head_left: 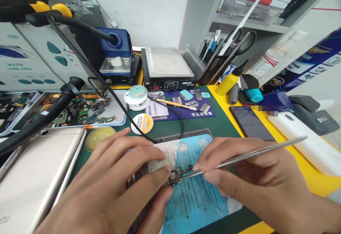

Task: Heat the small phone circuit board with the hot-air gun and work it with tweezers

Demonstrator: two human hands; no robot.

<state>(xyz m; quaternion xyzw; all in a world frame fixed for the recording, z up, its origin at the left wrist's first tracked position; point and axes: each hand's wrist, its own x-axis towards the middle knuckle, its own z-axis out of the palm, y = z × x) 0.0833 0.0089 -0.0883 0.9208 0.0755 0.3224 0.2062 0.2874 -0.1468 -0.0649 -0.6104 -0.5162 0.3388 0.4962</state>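
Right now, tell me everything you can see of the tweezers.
The tweezers are slim, bare silver metal, long and straight. They lie nearly level, tail up to the right, tips down-left. The right hand pinches them between thumb and forefinger near the front. Their tips meet the small circuit board that the left hand steadies on the blue mat. Whether the tips grip anything is too small to tell.

The left hand is running off the bottom edge, and its fingers are covering most of the small circuit board, whose parts are too small to tell. The right hand is leaving the frame at the lower right. The tweezers tip is disappearing against the board. A patch beside the dark phone is blurring out.
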